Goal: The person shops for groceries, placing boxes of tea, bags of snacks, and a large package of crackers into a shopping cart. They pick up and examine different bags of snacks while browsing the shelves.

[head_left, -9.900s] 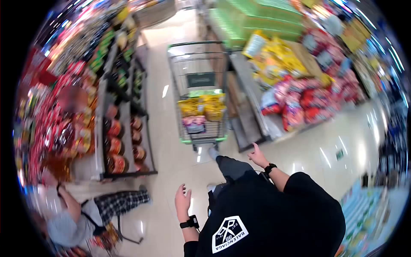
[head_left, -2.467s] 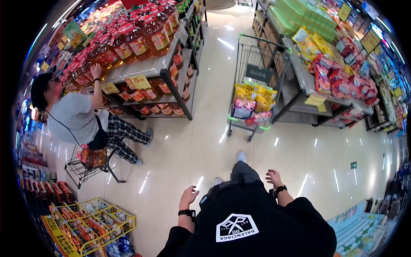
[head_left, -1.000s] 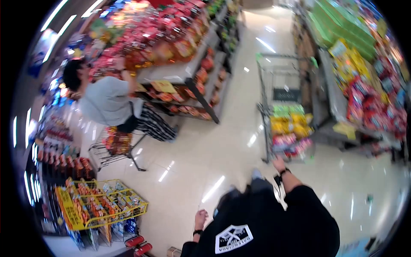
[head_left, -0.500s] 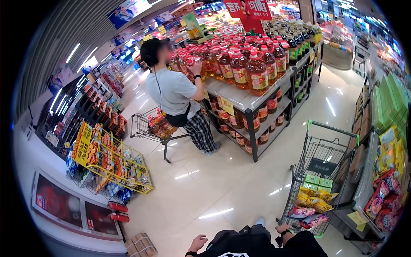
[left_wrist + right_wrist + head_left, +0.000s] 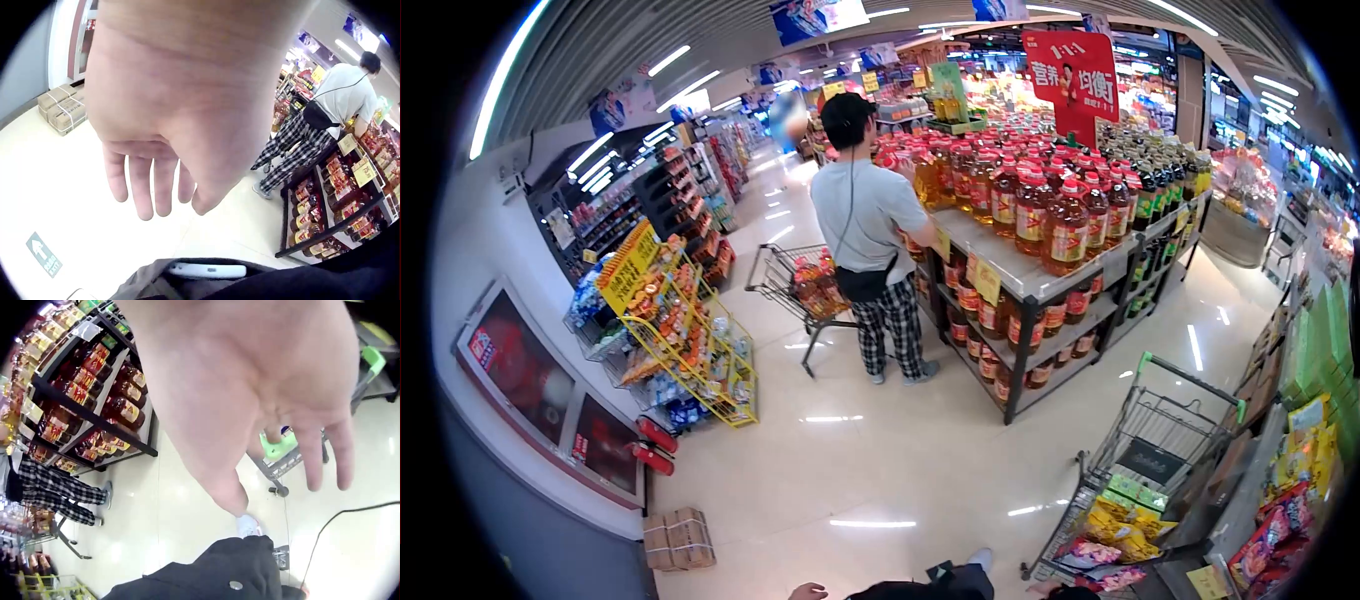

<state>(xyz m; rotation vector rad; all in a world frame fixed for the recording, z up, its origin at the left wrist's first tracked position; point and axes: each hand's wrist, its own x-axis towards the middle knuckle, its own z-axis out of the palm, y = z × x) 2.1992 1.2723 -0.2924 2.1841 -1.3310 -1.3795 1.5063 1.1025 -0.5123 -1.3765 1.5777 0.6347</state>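
My left hand [image 5: 181,125] hangs over the floor with loose fingers and holds nothing. In the head view only a bit of this left hand [image 5: 808,592] shows at the bottom edge. My right hand [image 5: 269,400] also hangs relaxed and empty, its fingers overlapping the near end of the shopping cart [image 5: 281,465] in the right wrist view. The cart's green-cornered handle [image 5: 1190,376] stands on its far side in the head view. Inside lie yellow bags [image 5: 1122,530], pink bags [image 5: 1090,553] and green packs [image 5: 1135,492].
Bottles of oil [image 5: 1068,225] fill a shelf stand [image 5: 1040,275] ahead. A person in a grey shirt [image 5: 865,215] stands beside it with another cart [image 5: 785,285]. Left are a yellow snack rack [image 5: 700,360], fire extinguishers [image 5: 655,445] and bundled cartons [image 5: 678,540]. Bagged goods [image 5: 1300,450] line the right.
The head view has swung left and up, so the cart now appears lower right. A reddish bag joined the cart's load before 2.5 s ago. The other person has turned away.
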